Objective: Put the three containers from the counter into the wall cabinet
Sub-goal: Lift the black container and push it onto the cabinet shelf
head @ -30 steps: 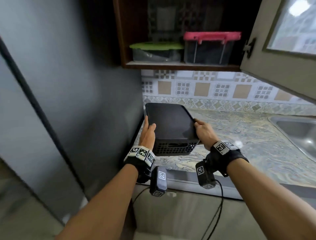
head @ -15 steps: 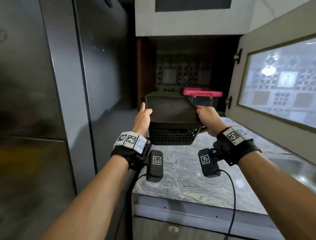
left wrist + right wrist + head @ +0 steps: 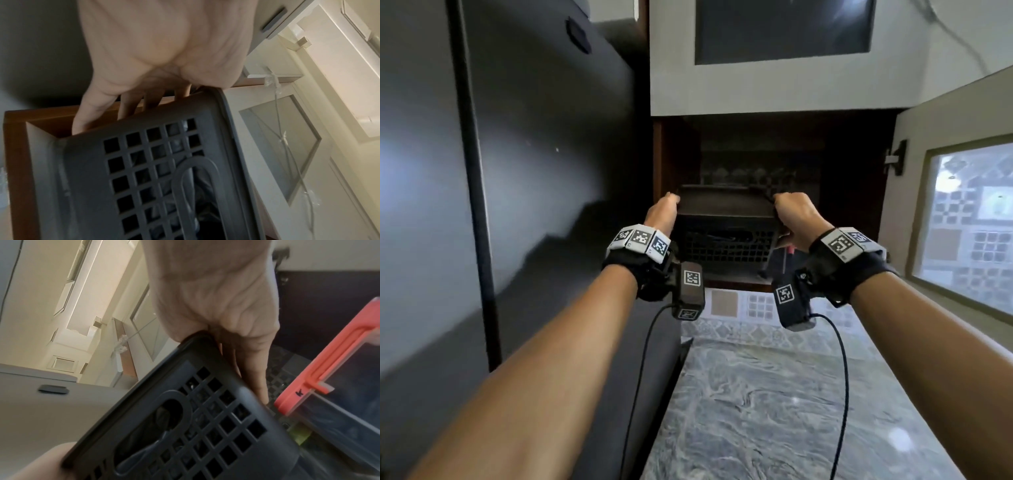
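Note:
A dark lidded basket with lattice sides is held up at the mouth of the open wall cabinet. My left hand grips its left end, thumb on the lid and fingers down the side. My right hand grips the right end, fingers along the basket. Inside, just right of the basket, stands a red-lidded clear container. A strip of a green lid shows below the basket. In the left wrist view the basket sits close to the cabinet's wooden left wall.
The cabinet door with a glass pane stands swung out on the right. A tall dark appliance fills the left side. Below lies the marble counter. A shut upper cabinet door is overhead.
Both hands have lifted the basket off the counter and carried it up and forward to the cabinet opening, above the green-lidded container. The grip has stayed the same.

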`<state>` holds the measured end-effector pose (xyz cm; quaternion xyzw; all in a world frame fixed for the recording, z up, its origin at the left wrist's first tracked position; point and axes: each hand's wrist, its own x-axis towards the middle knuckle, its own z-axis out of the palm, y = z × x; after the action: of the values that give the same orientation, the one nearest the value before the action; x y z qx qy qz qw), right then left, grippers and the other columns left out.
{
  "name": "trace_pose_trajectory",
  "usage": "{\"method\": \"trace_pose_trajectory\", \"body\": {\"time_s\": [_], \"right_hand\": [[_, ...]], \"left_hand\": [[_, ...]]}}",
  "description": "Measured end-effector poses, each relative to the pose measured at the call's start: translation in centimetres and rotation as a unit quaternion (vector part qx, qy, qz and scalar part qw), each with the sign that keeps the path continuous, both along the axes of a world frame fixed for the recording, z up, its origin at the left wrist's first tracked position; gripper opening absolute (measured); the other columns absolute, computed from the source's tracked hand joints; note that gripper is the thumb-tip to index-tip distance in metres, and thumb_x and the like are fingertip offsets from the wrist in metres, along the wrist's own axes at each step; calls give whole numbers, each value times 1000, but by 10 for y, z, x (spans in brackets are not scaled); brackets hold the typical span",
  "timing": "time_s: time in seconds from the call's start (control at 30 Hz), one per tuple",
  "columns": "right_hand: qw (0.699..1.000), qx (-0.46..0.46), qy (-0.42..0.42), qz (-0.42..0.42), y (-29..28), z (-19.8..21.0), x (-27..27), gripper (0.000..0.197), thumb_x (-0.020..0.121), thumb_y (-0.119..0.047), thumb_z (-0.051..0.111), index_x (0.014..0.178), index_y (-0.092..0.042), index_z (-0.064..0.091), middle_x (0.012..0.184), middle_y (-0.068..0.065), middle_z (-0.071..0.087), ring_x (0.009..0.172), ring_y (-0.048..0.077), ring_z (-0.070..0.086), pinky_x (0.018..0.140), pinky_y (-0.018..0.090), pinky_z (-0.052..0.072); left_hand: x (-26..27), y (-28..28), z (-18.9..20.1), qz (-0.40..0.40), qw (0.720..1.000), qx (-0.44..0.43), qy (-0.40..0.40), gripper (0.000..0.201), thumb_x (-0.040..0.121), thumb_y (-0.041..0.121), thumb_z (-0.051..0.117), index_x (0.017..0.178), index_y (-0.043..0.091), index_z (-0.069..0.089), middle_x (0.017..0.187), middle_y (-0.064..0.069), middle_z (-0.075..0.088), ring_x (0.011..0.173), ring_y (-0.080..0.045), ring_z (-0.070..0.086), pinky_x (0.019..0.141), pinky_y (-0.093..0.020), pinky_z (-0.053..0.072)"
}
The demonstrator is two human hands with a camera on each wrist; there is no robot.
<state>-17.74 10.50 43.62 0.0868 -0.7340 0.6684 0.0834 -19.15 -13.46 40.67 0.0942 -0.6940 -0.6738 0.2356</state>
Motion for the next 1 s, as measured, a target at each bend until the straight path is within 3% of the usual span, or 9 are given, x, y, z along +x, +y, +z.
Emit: {"method": "trace_pose_trajectory", "body": {"time_s": [0.13,0.23,0.37,0.47,0.53,0.63,0.7,0.8,1.0], "right_hand": [[999,28,4,18,-13,0,-37,33,86,-14,43,109,1,60,123,28,60,89,42,67,58,53,60],[1000,27,-13,2,-19,-3,-57,45,74,-19,40,110,-1,61,123,24,61,88,45,67,52,51,59],[997,69,11,-24,-22,-2,-76,42,80,-16,41,112,2,61,118,26,63,92,47,68,71,55,62],[998,56,7,-42,-25,1,-84,43,76,-18,41,108,1,61,115,24,61,86,49,67,60,61,60],[995,77,27,-55,-27,3,-86,45,78,-23,42,110,0,62,120,24,60,98,49,63,68,59,61],[980,167,90,-67,-27,-3,-89,45,96,-23,31,121,2,59,135,29,54,123,46,51,102,49,46],[964,202,146,-92,-27,-12,-88,45,98,-25,28,115,-1,62,130,27,59,122,44,51,98,39,41],[919,249,263,-155,-33,-30,-84,41,97,-32,32,110,-9,63,125,21,61,113,42,54,87,43,41],[743,402,496,-199,-47,-66,-86,55,94,-34,39,145,-14,43,153,14,42,144,31,34,115,54,28]], "left_hand": [[13,18,5,13,999,44,-21,83,56,62,51,126,18,54,122,-14,64,108,-37,60,103,-53,42],[14,26,6,17,998,61,-13,83,66,62,47,137,20,42,133,-15,54,119,-39,52,107,-57,37],[-12,23,-3,-7,998,60,9,106,50,78,46,143,32,30,149,-11,41,134,-38,41,111,-60,30],[-43,13,-9,-11,998,55,17,115,42,88,50,142,33,34,149,-7,43,135,-34,42,110,-59,32],[-56,12,-11,8,998,60,13,121,34,96,51,138,34,41,146,-4,48,132,-31,47,108,-56,36],[-27,38,-6,44,998,-17,40,91,72,79,46,145,27,31,152,-7,38,137,-32,40,114,-51,31],[-20,48,-12,76,990,-95,74,77,90,58,42,151,21,13,159,-9,23,145,-32,25,117,-47,22],[-20,53,-31,137,951,-224,161,74,94,44,45,152,19,5,162,-11,10,148,-27,15,119,-40,18],[-36,41,-53,244,785,-544,165,64,94,42,40,149,28,13,161,-13,10,148,-32,16,116,-54,23]]}}
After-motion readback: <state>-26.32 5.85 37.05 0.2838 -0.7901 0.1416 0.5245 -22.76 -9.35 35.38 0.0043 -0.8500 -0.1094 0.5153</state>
